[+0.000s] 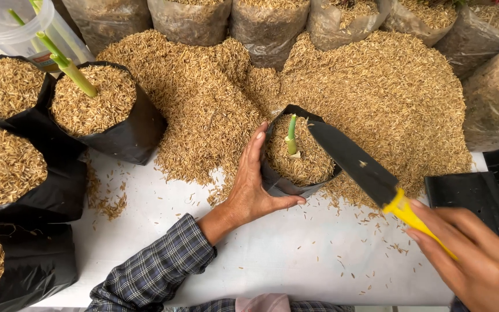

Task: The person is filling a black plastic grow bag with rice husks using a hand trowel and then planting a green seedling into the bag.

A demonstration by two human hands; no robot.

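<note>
My left hand (252,185) cups the left side of a small black grow bag (278,184) filled with rice husk, with a short green stem cutting (291,136) standing upright in its middle. My right hand (480,260) grips the yellow handle of a garden trowel (371,176). Its dark blade angles up to the left, and its tip rests at the bag's right rim. The bag stands at the front edge of a big heap of rice husk (342,86).
Several filled black grow bags (134,130) with green cuttings stand at the left on the white tabletop (272,254). Clear sacks of husk (270,26) line the back. A clear plastic container (12,26) sits top left, a black tray (472,193) at right.
</note>
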